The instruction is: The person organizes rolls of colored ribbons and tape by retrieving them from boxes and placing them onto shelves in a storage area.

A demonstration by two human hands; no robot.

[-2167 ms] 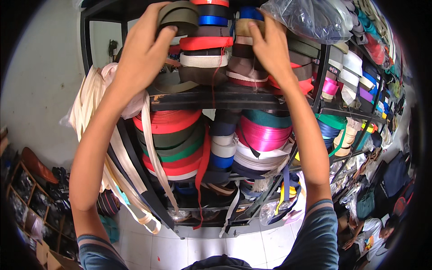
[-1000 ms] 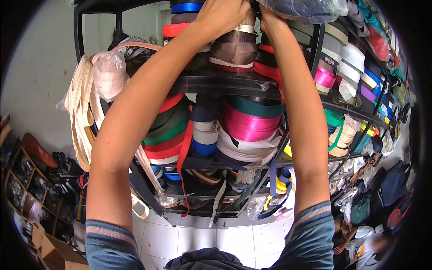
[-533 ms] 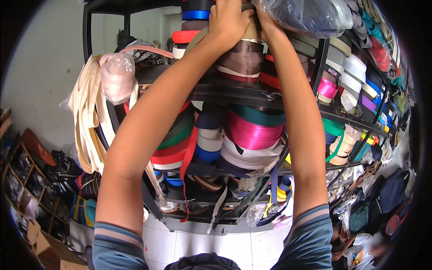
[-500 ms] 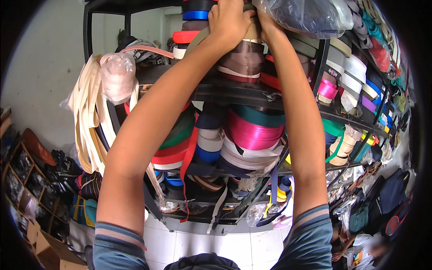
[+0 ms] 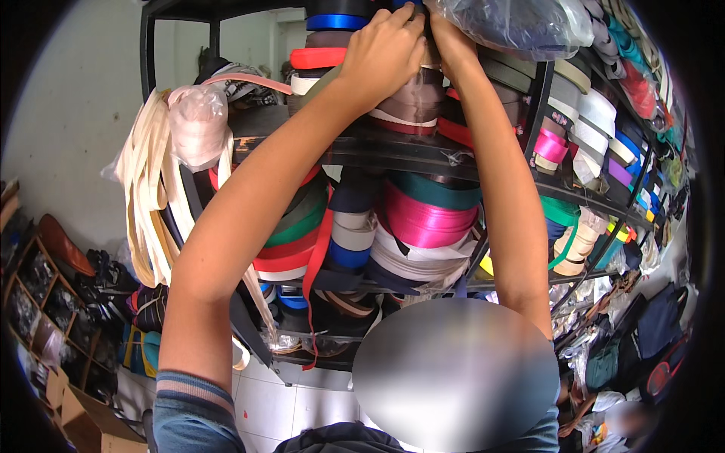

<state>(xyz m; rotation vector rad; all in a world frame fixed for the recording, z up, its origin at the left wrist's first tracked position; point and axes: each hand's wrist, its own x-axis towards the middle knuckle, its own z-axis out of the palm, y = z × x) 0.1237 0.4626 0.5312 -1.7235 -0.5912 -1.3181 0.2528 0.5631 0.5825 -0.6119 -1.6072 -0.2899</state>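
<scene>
Both my arms reach up to a stack of webbing and ribbon rolls on a black shelf. My left hand (image 5: 384,57) is at the stack's upper left, its fingers bent over the dark upper part. What they hold is hidden. My right hand (image 5: 454,47) lies along the stack's right side, its fingertips hidden at the top edge beside a clear plastic bag (image 5: 521,26). Below the hands, a brown ribbon roll (image 5: 411,100) sits in the stack. Left of it are a red roll (image 5: 317,58) and a blue roll (image 5: 334,22).
On the shelf below stand a pink ribbon roll (image 5: 432,220) and several others, with a red strip (image 5: 317,249) hanging down. Cream strips (image 5: 147,189) drape at the left beside a wrapped pale roll (image 5: 198,124). A cardboard box (image 5: 87,419) stands lower left. A blurred patch covers the lower right.
My left hand has shifted slightly down, and its fingers now stretch further toward the right hand. The right hand stays nearly in place. A blurred patch has appeared at the lower right.
</scene>
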